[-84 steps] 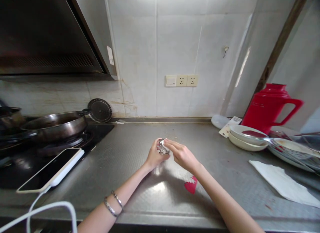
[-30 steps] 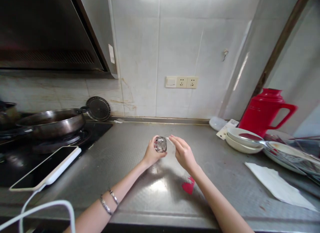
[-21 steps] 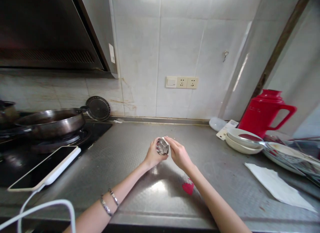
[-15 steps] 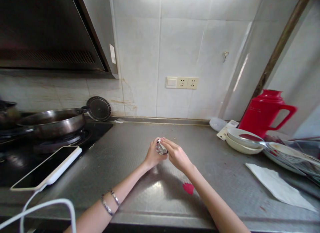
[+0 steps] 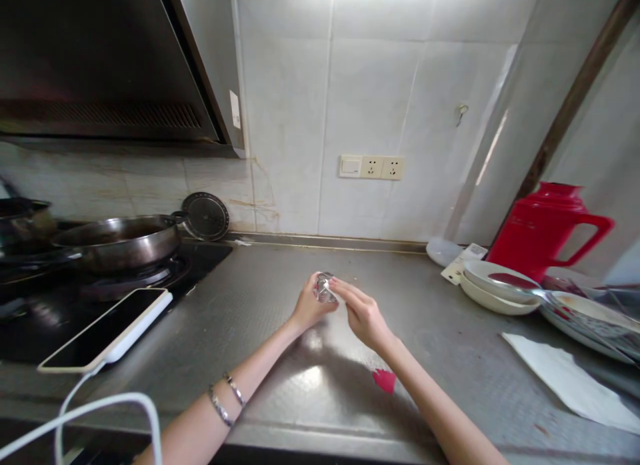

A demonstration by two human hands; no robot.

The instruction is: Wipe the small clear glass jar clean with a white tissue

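Over the middle of the counter, my left hand [image 5: 307,305] is wrapped round a small, shiny, clear glass [image 5: 324,288], whose open end faces up toward me. At the rim, the fingers of my right hand [image 5: 361,312] are held together, their tips touching the glass. A bit of something white, like tissue, shows at those fingertips; its full shape is hidden. Beneath my right forearm a pink-red patch [image 5: 384,380] shows on the metal counter [image 5: 280,398].
A phone [image 5: 107,332] with a white cable [image 5: 100,406] lies at the stove's edge, near a steel pan [image 5: 123,244]. On the right are stacked bowls [image 5: 495,298], a red thermos jug [image 5: 540,232], a plate [image 5: 585,325] and a white paper sheet [image 5: 570,382].
The view has shifted slightly, so the surroundings sit farther right. The glass is tilted differently, and less of the white bit shows at my right fingertips. My left hand keeps its hold.
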